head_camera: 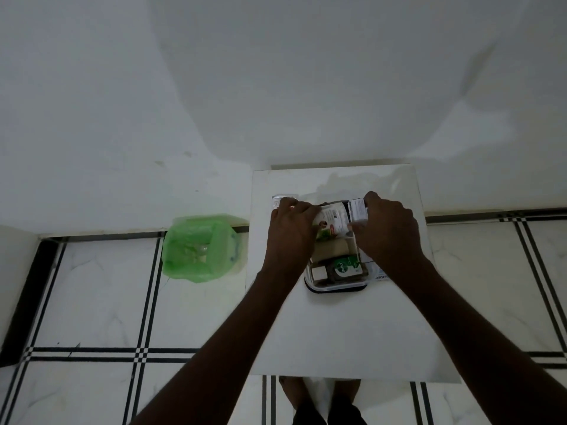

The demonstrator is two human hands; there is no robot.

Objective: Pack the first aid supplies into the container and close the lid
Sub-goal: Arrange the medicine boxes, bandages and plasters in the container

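Note:
A clear plastic container (337, 289) with a dark base stands on the white table (337, 332). Inside lie a brown Dettol bottle (343, 269) with a green label, a tan bandage roll (333, 250) and a small white box (318, 273). My left hand (291, 237) and my right hand (388, 231) both grip a white packet (334, 220) over the far end of the container, pressing it in among the supplies. A dark-and-white box (357, 210) sits under my right fingers. The clear lid (280, 200) lies behind my left hand, mostly hidden.
A bin lined with a green bag (199, 250) stands on the tiled floor left of the table. The white wall rises right behind the table. My feet (322, 403) show below the table's near edge. A printed leaflet (379, 276) lies right of the container.

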